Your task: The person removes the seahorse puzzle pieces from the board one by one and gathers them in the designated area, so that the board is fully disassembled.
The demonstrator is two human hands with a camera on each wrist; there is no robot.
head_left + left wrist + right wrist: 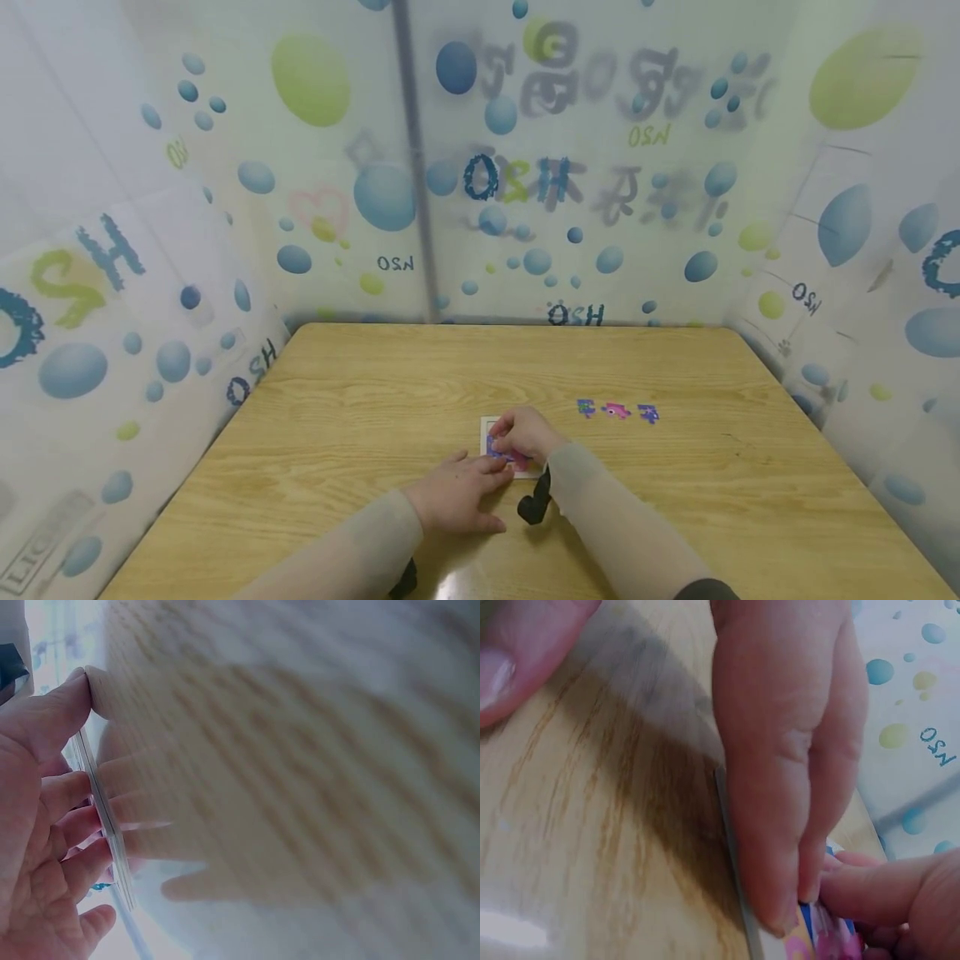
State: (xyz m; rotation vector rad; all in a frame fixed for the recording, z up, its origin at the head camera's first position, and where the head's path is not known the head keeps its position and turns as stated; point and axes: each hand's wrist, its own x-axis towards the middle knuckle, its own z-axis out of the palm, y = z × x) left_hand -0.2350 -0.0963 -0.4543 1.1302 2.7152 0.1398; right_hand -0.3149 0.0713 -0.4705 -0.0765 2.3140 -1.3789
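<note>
Wood (337,400) bears three loose pieces (617,411); outstretched left hand (459,493) touches one puzzle (517,461); right hand (531,433), grip unclear.

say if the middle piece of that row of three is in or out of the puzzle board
Out. The pink middle piece lies on the table, apart from the puzzle board.

Left hand (780,757): fingers extended, touching pale-rimmed board (771,946). Right hand (900,896): beside, at pink-and-blue print (837,945), fingertips partly hidden. Wooden tabletop (592,825) alongside.
</note>
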